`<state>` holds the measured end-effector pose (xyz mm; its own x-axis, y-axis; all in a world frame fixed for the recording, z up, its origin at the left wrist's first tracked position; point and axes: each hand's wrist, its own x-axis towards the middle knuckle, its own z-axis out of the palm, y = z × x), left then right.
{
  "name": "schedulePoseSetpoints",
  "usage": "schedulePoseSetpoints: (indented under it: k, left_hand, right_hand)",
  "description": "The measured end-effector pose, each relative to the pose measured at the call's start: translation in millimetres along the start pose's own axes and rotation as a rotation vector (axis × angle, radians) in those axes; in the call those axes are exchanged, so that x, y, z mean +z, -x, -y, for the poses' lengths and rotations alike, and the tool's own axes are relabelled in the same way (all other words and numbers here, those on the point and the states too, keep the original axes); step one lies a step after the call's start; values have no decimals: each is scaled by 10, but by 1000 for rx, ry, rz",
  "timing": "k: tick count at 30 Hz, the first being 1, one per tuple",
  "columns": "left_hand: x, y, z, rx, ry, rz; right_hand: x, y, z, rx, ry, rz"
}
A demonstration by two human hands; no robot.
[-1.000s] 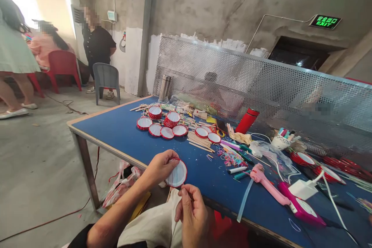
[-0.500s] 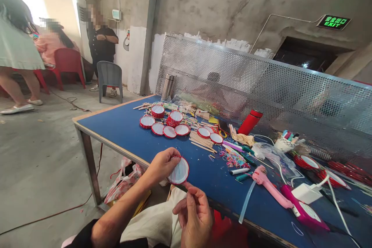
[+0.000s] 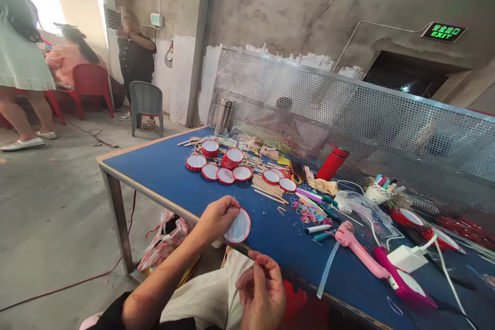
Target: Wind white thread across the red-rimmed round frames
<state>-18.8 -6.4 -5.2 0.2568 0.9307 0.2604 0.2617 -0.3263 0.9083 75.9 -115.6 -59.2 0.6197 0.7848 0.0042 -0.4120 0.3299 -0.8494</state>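
My left hand (image 3: 219,220) pinches a small round red-rimmed disc (image 3: 238,227) by its left side, near the table's front edge. The disc's face is whitish, with thin lines across it. Below and to the right, apart from the disc, my right hand (image 3: 263,289) has thumb and fingertips pressed together; whatever they pinch is too fine to make out. More red-rimmed discs (image 3: 226,176) lie beyond my hands, some of them stacked (image 3: 232,158). Thin wooden sticks (image 3: 269,188) lie beside them.
A pink glue gun (image 3: 361,252), a magenta power strip (image 3: 406,281) and tangled coloured threads (image 3: 309,211) lie to the right. A red bottle (image 3: 332,163) and a pen cup (image 3: 379,193) stand before a perforated metal screen (image 3: 309,98). People stand and sit at far left.
My right hand has moved slightly right and down, away from the disc. The left hand keeps its hold almost in place. In the background, a standing person's arm has risen.
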Motion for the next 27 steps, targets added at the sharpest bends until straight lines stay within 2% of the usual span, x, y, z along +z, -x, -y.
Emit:
schedulePoseSetpoints:
  k: [3, 7, 12, 16, 21, 24, 27]
  left_hand:
    - [-15, 19, -18, 16, -42, 65]
    - [-44, 56, -69, 71, -44, 155]
    - [-75, 87, -111, 119, -64, 234]
    - [-108, 110, -121, 160, -11, 252]
    - [-160, 117, -51, 146, 135, 297]
    - [-169, 114, -3, 126, 306, 256]
    - [-170, 118, 18, 122, 458, 196]
  right_hand:
    - [-8, -21, 45, -85, 107, 48]
    - [23, -139, 130, -193, 407, 158]
    - [137, -358, 273, -156, 593, 270]
    - [195, -432, 341, -39, 574, 315]
    - [190, -404, 313, 105, 352, 268]
    - [201, -388, 279, 98, 266, 255]
    - [221, -377, 251, 18, 338, 262]
